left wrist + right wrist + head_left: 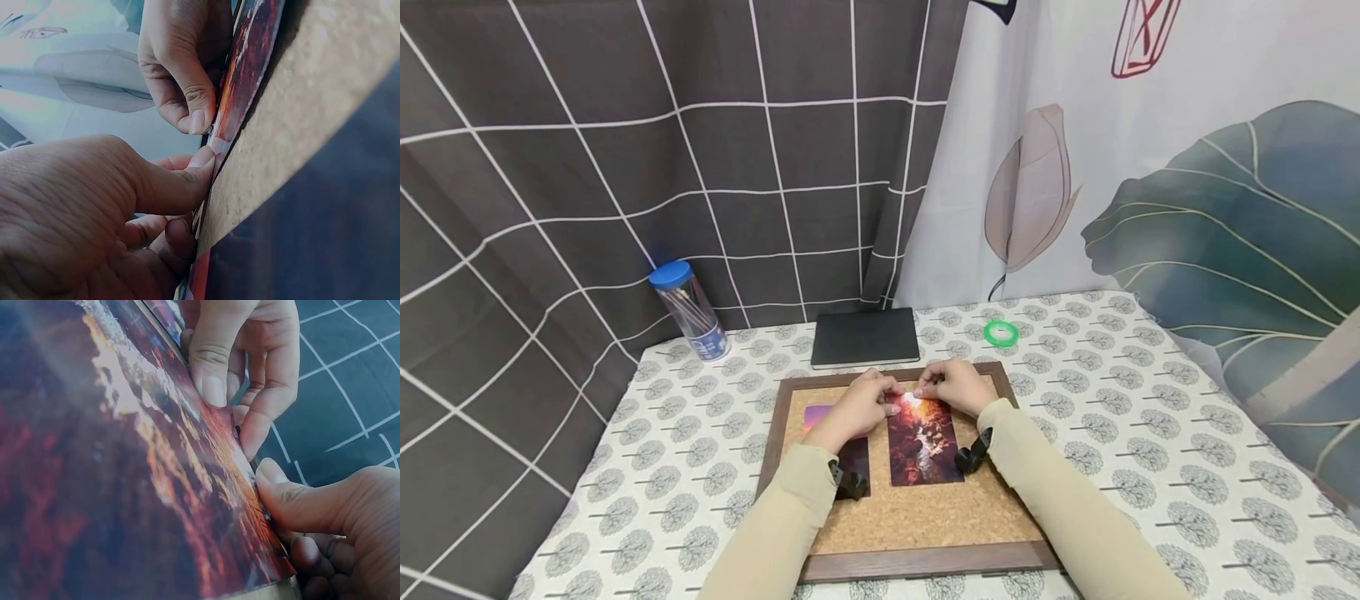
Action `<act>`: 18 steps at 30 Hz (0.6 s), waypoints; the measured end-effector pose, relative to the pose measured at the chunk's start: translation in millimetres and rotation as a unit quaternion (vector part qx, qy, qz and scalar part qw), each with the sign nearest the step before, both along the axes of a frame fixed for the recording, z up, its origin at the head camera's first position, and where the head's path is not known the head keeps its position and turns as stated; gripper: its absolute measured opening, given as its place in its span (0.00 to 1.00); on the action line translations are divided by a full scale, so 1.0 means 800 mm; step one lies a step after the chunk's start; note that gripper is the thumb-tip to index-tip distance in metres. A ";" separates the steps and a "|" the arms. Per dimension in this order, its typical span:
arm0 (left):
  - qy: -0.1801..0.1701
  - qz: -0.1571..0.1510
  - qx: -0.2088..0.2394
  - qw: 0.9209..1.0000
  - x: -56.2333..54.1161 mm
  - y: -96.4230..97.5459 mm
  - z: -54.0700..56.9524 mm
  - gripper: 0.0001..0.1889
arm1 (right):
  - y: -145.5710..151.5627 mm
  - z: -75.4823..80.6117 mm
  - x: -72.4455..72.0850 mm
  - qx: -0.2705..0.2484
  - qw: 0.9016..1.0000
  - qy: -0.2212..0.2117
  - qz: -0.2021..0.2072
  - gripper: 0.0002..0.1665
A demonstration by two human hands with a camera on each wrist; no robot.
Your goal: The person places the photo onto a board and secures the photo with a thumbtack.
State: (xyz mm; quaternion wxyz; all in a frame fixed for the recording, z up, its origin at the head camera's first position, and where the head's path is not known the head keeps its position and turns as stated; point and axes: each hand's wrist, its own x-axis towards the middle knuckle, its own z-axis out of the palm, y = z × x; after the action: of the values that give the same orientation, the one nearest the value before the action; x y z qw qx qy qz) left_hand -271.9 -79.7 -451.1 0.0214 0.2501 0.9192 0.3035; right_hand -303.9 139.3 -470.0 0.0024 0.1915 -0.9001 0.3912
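A red and orange picture print (925,454) lies on a framed cork board (940,525). My left hand (863,406) pinches the print's top edge near its left corner, thumb on the front face. At the same edge, a little to the right, my right hand (957,387) pinches the print between thumb and fingers. A small whitish, translucent patch (220,145) shows by the left thumb in the left wrist view; its kind is unclear. Beneath my left wrist a purple and dark print (857,458) is partly hidden on the board.
Behind the board lies a black flat notebook-like item (865,337). A green tape roll (1001,344) sits at the back right. At the back left stands a clear tube with a blue lid (688,304). Curtains (805,167) hang behind the tree-patterned tablecloth (1097,383).
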 end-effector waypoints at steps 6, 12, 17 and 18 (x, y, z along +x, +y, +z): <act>0.004 -0.002 -0.004 1.000 0.005 0.000 0.001 0.08 | -0.004 0.005 0.006 -0.003 1.000 -0.011 -0.008 0.06; 0.017 0.000 -0.011 1.000 0.004 0.003 0.000 0.08 | -0.002 0.004 0.004 -0.003 1.000 -0.016 -0.015 0.06; 0.019 0.000 -0.008 1.000 0.002 0.003 -0.001 0.08 | -0.003 0.009 0.004 -0.005 1.000 -0.022 -0.021 0.06; 0.019 0.000 -0.007 1.000 0.002 0.002 -0.001 0.08 | -0.004 0.010 0.004 -0.006 0.999 -0.023 -0.021 0.06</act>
State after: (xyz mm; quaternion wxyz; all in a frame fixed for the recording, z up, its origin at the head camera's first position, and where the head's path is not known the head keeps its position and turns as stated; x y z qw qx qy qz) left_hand -270.2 -77.7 -451.5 0.0055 0.2554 0.9217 0.2920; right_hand -300.5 136.1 -462.0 -0.0088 0.1634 -0.9016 0.4005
